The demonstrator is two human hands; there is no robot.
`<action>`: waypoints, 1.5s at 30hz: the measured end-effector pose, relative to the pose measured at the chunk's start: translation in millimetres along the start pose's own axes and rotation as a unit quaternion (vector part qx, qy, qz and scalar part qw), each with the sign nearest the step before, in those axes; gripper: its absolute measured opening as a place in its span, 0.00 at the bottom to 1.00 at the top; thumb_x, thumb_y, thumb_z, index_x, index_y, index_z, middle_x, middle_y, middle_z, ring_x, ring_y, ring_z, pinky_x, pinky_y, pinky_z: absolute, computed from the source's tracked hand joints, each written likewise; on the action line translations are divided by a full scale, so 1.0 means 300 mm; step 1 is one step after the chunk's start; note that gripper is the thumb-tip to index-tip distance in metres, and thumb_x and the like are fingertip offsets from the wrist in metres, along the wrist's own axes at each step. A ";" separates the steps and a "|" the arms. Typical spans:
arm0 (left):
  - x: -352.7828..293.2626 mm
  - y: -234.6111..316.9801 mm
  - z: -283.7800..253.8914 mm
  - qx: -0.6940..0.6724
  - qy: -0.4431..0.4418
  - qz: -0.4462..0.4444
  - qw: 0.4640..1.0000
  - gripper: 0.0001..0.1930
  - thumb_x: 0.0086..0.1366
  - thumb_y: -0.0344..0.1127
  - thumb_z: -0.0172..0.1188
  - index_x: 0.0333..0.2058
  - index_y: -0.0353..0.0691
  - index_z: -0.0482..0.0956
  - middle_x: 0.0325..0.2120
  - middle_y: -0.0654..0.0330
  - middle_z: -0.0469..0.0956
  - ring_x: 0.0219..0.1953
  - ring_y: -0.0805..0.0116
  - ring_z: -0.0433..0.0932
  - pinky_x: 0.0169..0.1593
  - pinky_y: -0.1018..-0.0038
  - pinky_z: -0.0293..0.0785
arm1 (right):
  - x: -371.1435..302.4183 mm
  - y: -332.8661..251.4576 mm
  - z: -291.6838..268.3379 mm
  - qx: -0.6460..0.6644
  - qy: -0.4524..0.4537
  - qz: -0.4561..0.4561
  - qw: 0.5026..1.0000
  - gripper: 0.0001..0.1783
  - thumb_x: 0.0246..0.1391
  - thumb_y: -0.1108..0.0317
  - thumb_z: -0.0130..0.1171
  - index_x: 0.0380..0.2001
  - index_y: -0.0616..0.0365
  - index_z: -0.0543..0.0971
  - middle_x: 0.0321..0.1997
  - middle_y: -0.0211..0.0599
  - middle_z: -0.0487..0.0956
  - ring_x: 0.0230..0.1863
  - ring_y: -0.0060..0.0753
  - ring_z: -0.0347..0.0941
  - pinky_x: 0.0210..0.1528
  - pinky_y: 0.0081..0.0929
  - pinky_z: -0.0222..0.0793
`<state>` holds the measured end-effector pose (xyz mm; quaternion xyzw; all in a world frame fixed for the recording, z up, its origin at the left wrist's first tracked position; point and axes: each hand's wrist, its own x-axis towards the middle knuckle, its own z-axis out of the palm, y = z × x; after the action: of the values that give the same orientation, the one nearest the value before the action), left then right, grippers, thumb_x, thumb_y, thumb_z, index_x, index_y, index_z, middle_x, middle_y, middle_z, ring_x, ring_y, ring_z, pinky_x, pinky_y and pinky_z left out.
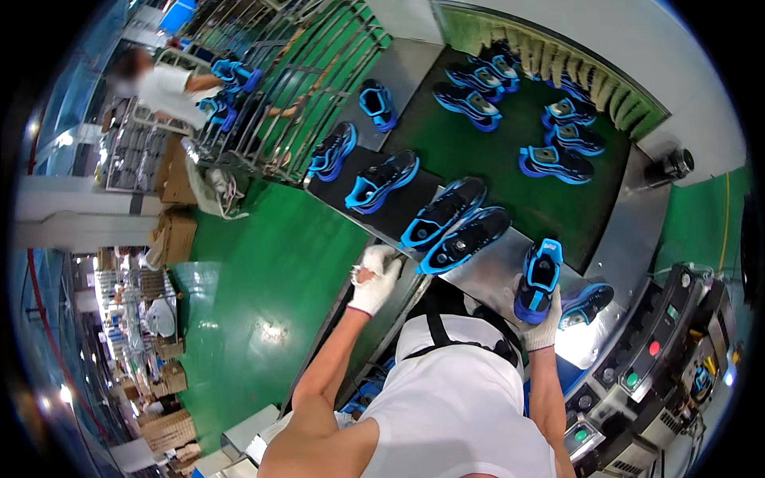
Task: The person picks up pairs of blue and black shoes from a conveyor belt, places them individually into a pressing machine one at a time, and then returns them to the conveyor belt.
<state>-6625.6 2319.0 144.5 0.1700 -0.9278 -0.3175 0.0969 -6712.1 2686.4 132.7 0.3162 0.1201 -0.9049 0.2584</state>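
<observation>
My right hand (pixel 547 328), in a white knit glove, grips a black-and-blue sneaker (pixel 541 279) and holds it upright over the metal ledge. Just right of that hand another sneaker (pixel 587 305) lies on the metal. My left hand (pixel 376 280), gloved too, is beside the ledge's front edge with its fingers curled in; whether anything is inside them is hidden. Between my hands, a pair of sneakers (pixel 444 213) (pixel 465 240) rests side by side at the ledge. Farther left stand more sneakers (pixel 382 182) (pixel 331 151) (pixel 377 105).
Several sneakers (pixel 558 163) sit on a dark conveyor belt (pixel 510 147) before a machine opening with a fringed curtain (pixel 558 60). Control boxes with buttons (pixel 641 358) are at right. A black cylinder (pixel 669 166) stands beside the belt. Far left, a person (pixel 171 92) handles sneakers at a rack (pixel 319 88).
</observation>
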 end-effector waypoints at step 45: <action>0.452 -0.582 -0.076 0.054 -0.165 -0.040 0.984 0.20 0.61 0.41 0.65 0.50 0.43 0.78 0.40 0.43 0.79 0.46 0.41 0.78 0.47 0.49 0.74 | 0.926 0.938 0.343 -0.381 0.285 0.119 0.872 0.22 0.65 0.50 0.50 0.54 0.53 0.70 0.57 0.44 0.74 0.46 0.46 0.76 0.46 0.62 0.69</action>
<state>-6699.8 2126.1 63.4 0.1572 -0.9392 -0.2947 -0.0793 -6796.7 2302.8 20.6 0.4492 0.4854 -0.6223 0.4188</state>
